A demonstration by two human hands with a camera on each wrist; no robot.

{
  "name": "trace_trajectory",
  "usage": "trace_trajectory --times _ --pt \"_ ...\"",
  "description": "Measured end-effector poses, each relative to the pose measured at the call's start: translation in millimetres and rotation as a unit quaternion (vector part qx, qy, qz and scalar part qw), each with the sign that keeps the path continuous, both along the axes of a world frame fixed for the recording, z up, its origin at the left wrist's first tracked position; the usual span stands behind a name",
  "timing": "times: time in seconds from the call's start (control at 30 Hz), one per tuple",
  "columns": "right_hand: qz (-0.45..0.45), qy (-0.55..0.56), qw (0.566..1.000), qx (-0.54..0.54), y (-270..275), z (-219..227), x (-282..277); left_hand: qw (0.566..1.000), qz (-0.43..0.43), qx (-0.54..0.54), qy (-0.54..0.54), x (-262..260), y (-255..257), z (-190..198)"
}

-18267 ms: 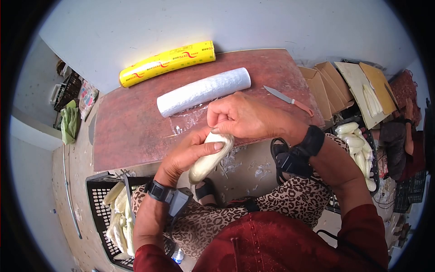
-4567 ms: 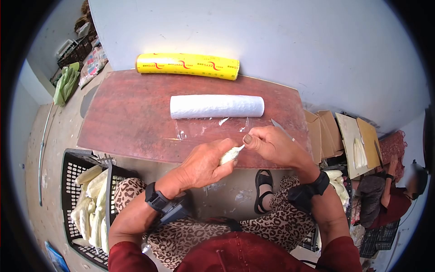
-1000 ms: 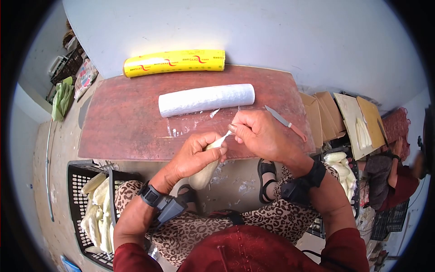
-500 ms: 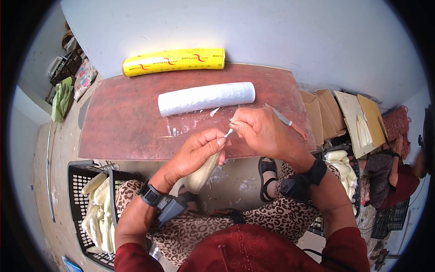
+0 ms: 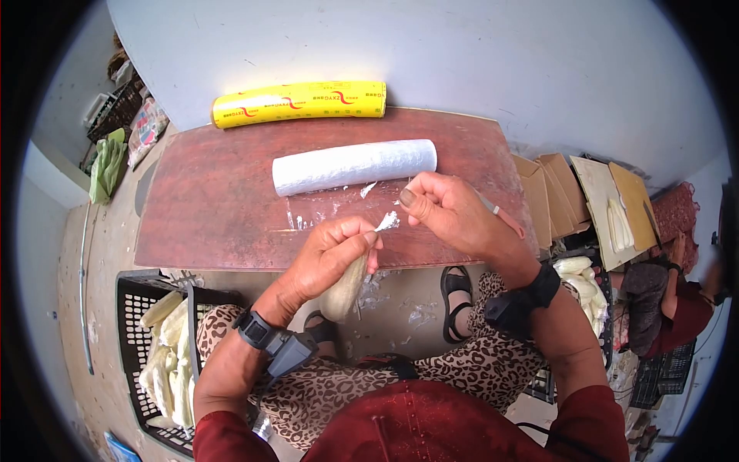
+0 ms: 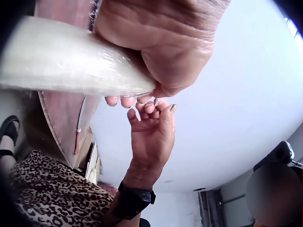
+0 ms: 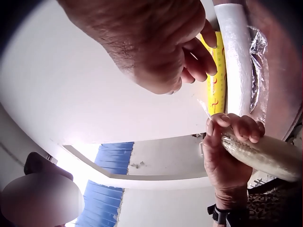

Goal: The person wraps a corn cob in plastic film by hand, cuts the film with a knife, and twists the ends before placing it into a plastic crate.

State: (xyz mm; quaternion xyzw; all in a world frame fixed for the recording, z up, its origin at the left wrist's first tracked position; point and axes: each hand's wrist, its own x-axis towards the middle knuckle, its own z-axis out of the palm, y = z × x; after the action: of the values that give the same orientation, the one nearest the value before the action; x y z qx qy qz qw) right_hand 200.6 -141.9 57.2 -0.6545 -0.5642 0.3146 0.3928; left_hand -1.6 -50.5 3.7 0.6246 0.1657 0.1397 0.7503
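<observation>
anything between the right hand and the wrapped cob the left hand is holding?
Nothing visible. The left hand grips the wrapped cob above the lap; the right hand sits just beside its twisted film tip, with only an open gap between them.

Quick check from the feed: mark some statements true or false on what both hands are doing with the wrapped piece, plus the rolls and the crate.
1. The left hand grips the wrapped vegetable. True.
2. The right hand holds the knife. False: the knife lies on the board.
3. The yellow roll lies beyond the white film roll. True.
4. The black crate is empty. False: it holds pale vegetables.
</observation>
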Motion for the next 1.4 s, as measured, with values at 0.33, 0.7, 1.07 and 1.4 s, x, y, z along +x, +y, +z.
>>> trace_trajectory --times 0.33,0.7,1.07,1.4 --pt "0.038 -0.033 0.998 0.034 -6 -15 -17 1.000 -0.023 0.022 0.000 4 -5 -2" --pt "0.080 -0.113 0.986 0.096 -7 -5 -19 0.999 -0.022 -0.026 -0.004 6 -4 -3" --pt "0.070 -0.162 0.977 0.117 -1 -22 -11 0.997 0.002 -0.072 -0.002 9 -10 -16" --pt "0.104 -0.219 0.970 0.033 17 -79 -15 0.967 0.147 -0.186 0.088 4 -36 -69"
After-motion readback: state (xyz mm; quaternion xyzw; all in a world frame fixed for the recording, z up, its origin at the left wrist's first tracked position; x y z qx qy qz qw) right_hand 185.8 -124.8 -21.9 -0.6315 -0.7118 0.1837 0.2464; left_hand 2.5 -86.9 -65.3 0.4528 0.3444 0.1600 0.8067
